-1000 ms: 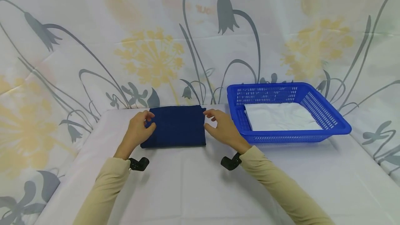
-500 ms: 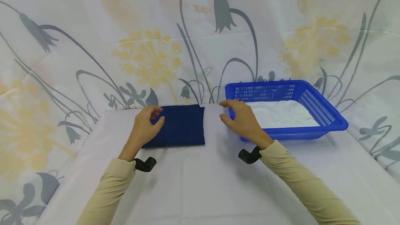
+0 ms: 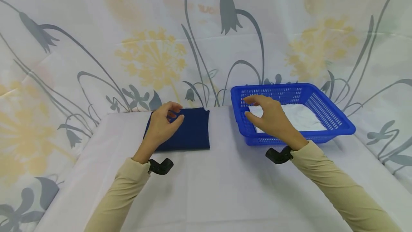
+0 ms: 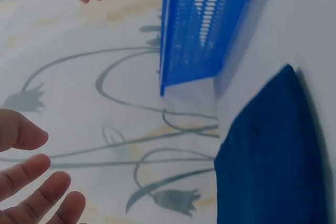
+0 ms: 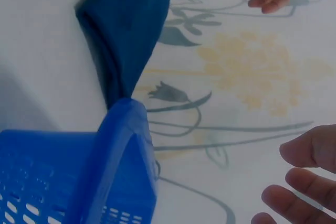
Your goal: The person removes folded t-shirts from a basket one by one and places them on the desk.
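A navy cloth, folded into a flat rectangle, lies on the table left of the basket. Above its left part hovers my left hand, fingers loosely bent with nothing between them; it hides part of the cloth. My right hand hangs over the near left side of a blue plastic basket, its thumb and fingers apart and holding nothing. Inside the basket lies a folded white cloth, partly covered by that hand. In the left wrist view, the navy cloth and basket stand apart.
A white cloth covers the table. Behind it hangs a pale curtain with grey and yellow flowers, close to the table's far edge. The basket's perforated walls rise around the white cloth.
My right hand has moved right, from beside the navy cloth to over the basket. The left hand has shifted right and up across the navy cloth. Both cloths stay where they were.
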Demonstrator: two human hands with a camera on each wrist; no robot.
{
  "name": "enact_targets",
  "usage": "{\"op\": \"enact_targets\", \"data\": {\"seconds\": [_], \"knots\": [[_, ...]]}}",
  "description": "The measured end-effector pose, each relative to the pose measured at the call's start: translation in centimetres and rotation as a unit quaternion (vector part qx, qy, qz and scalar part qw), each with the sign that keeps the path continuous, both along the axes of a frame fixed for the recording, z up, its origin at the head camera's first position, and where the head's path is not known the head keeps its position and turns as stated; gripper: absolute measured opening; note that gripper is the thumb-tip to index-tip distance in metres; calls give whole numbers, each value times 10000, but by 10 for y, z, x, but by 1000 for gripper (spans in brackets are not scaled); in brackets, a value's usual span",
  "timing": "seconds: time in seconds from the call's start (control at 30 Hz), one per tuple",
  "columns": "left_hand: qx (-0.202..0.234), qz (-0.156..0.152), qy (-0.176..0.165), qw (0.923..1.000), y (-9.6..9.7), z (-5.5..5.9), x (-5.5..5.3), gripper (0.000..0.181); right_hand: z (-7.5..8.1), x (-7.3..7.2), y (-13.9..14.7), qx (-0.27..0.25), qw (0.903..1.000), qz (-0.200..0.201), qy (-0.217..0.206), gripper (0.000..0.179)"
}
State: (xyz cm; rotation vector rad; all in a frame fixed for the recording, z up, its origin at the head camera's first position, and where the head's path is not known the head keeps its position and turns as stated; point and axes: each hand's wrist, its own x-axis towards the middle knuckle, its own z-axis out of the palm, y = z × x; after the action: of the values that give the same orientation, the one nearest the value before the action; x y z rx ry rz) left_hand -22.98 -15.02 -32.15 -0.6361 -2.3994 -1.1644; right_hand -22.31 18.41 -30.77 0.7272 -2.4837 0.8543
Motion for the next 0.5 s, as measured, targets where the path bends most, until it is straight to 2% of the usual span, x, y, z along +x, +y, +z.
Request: {"op": "enact_targets", "data": {"seconds": [0.27, 0.5], "knots": [[404, -297, -88, 9987, 27, 6, -7, 25, 16, 9, 28, -72, 9995, -223, 217, 31], [811, -628, -506, 9934, 55, 11, -14, 25, 24, 13, 57, 217, 9981, -543, 174, 33]]}}
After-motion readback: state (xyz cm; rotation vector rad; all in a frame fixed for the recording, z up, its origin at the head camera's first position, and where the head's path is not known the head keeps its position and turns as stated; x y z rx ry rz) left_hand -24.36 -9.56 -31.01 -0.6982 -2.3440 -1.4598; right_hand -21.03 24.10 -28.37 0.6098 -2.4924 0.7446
